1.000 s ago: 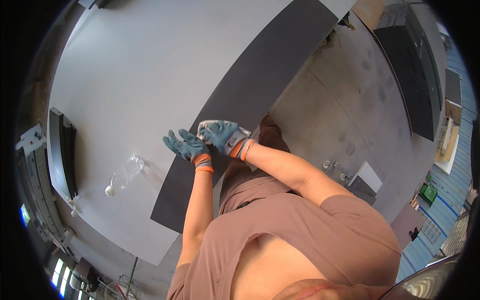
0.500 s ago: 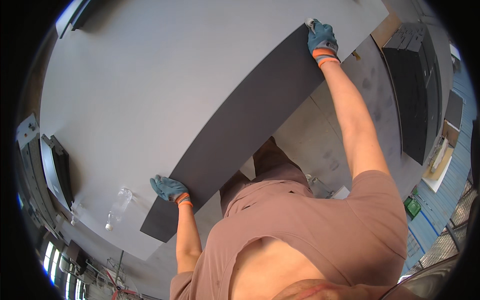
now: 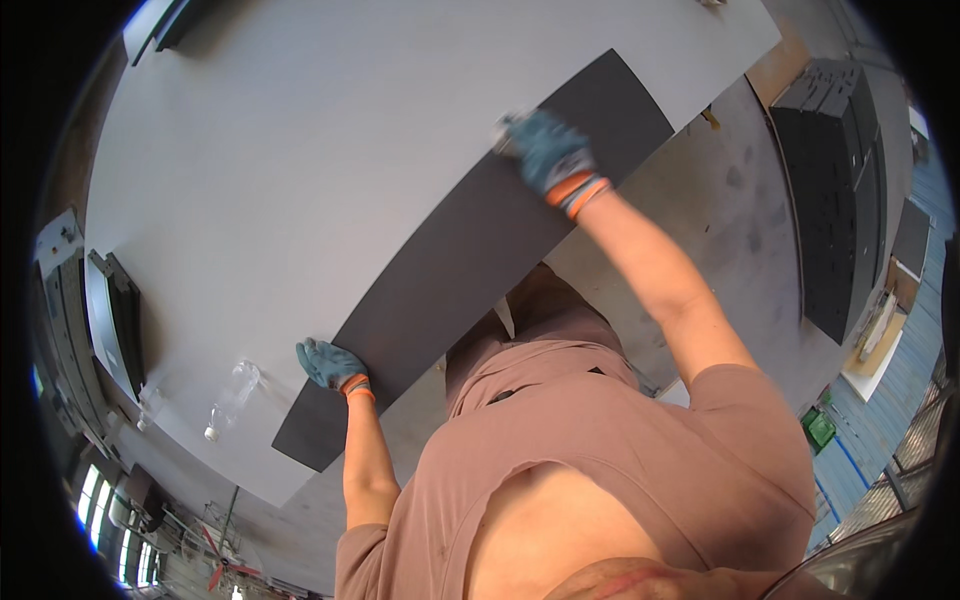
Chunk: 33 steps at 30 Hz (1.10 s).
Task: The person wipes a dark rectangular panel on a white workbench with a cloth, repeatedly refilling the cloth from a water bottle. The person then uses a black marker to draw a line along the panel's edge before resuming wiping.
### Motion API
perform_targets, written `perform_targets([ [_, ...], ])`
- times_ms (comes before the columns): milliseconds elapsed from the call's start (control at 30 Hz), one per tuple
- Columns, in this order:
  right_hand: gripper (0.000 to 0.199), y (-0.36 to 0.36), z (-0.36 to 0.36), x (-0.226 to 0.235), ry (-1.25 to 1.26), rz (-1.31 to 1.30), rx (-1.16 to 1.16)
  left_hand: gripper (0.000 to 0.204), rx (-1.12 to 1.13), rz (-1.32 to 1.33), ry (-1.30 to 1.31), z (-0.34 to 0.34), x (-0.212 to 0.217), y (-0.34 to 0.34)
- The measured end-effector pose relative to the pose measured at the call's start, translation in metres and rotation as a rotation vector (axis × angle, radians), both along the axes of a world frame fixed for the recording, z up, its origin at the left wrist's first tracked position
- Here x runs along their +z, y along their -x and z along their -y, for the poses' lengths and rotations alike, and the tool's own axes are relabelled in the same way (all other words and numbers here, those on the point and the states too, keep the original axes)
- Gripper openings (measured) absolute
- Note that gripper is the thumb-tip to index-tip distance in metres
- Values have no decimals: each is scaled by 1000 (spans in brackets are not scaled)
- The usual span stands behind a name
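A long, dark grey panel (image 3: 450,250) lies slantwise along the near edge of a light grey table. Across the panel's left part rests my left hand (image 3: 331,366), in a blue-grey glove with an orange cuff. Its fingers are stretched out flat and reach past the panel's far edge. My right hand (image 3: 550,155), gloved the same way and slightly blurred, is over the right half of the panel. It is closed on a crumpled whitish cloth (image 3: 505,134) at the panel's far edge; most of the cloth is hidden under the fingers.
Two clear plastic bottles (image 3: 235,400) lie on the table (image 3: 250,200) at the left, near stacked dark panels (image 3: 118,320). More dark pieces (image 3: 178,22) are at the far left. Beyond the right edge stands a large stack of dark panels (image 3: 825,200).
My right hand has swept left along the panel's far edge with the cloth, away from the far right corner. My left hand stays on the panel; the view has shifted slightly.
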State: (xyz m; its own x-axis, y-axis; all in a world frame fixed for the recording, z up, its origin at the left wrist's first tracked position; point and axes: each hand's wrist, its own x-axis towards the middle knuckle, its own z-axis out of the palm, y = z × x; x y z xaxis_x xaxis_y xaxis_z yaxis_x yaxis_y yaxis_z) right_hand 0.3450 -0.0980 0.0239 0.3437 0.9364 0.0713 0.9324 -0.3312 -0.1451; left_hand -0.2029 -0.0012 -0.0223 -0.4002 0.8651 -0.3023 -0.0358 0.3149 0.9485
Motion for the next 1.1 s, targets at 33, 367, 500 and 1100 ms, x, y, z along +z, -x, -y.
perform_targets([
  [33,37,-36,-3,-5,-56,30,-147,52,-4,-9,-14,3,-4,11],
  [367,20,43,0,46,-274,-235,-169,49,-244,-544,-166,9,-14,22],
  [500,21,185,35,10,22,-418,80,49,-69,-88,-54,0,5,-5],
  [1100,29,179,59,31,-58,-346,88,45,-308,-582,-163,6,-4,4],
])
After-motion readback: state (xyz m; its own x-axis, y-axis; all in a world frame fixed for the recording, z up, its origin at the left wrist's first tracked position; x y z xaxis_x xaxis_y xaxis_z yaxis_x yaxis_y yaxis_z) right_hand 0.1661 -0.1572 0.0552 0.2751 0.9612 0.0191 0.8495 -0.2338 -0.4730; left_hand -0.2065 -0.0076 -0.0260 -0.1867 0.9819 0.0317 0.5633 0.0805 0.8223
